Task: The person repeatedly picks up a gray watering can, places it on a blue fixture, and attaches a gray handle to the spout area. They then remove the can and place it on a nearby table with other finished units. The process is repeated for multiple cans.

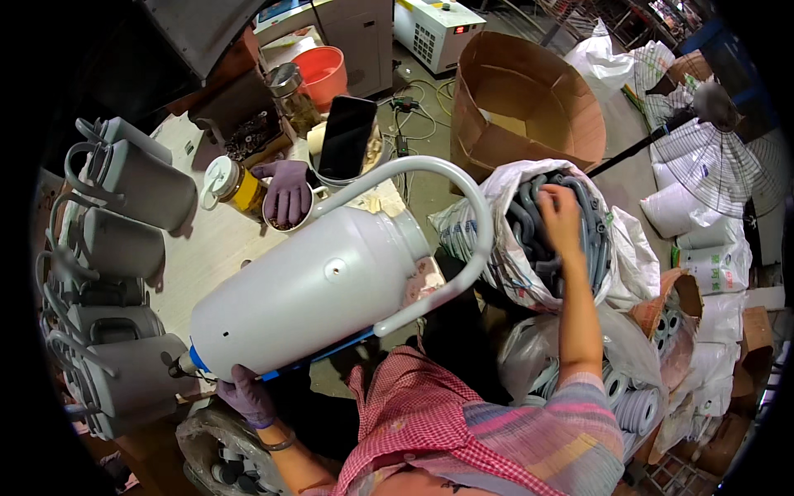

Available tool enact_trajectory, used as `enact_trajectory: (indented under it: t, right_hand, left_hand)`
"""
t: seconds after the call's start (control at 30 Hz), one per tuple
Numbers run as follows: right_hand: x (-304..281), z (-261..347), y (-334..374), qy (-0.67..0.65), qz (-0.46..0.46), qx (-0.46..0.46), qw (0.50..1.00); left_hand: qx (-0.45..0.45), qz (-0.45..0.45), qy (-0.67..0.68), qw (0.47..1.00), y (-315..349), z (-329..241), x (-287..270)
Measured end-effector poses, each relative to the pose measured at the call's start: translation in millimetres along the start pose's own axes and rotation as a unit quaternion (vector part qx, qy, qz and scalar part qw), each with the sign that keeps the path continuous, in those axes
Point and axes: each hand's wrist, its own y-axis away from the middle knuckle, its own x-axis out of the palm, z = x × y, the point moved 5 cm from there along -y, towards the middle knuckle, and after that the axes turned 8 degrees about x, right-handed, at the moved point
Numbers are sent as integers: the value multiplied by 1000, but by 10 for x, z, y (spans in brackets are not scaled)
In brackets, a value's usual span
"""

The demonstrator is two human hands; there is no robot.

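Head view shows a grey can (289, 289) on its side, slanting across the near edge of the table (186, 240), neck to the right, a curved tube (463, 190) looping around that end. Down by the base, the worker's left hand (246, 397), in a purple glove, touches the can beside a blue piece (197, 360); its fingers are partly hidden, so I can't make out whether they grip. Bare, the right hand (562, 217) reaches into a white sack (517, 285), fingers bent down among grey handles (523, 219); whether they've closed on one I can't see. More grey cans (149, 186) crowd the table's left side. Past the can, a second purple glove (289, 194) lies over a cup, between a yellow jar (248, 192) and a phone (348, 132). Beyond the sack stands a big open carton (471, 124), and rings (637, 409) fill a clear bag at the worker's right elbow.
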Motion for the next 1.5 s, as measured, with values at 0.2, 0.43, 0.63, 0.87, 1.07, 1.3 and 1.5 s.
enact_trajectory:
  t: [0.2,0.43,0.63,0.87,1.07,1.3,1.5]
  right_hand:
    - [138,-1150,120,368,218,90,899]
    - [-571,-874,348,-99,97,165,977]
    - [-1160,-578,828,-121,-10,-28,992]
    - [-1246,-400,878,-108,1,-74,991]
    - [-1557,-528,603,254,-35,-183,949]
    - [-1769,496,339,189,86,-127,970]
    - [-1021,1824,300,-280,220,31,934]
  left_hand:
    - [7,-7,3,1000,-96,-46,128]
    - [17,-1,17,1000,-43,-89,84]
    - [35,-4,14,999,-62,-134,139]
    - [38,-4,5,999,-65,-54,23]
    - [26,27,8,999,-150,-59,94]
    - [43,32,-2,999,-162,-91,75]
    - [37,45,35,998,-188,-314,211]
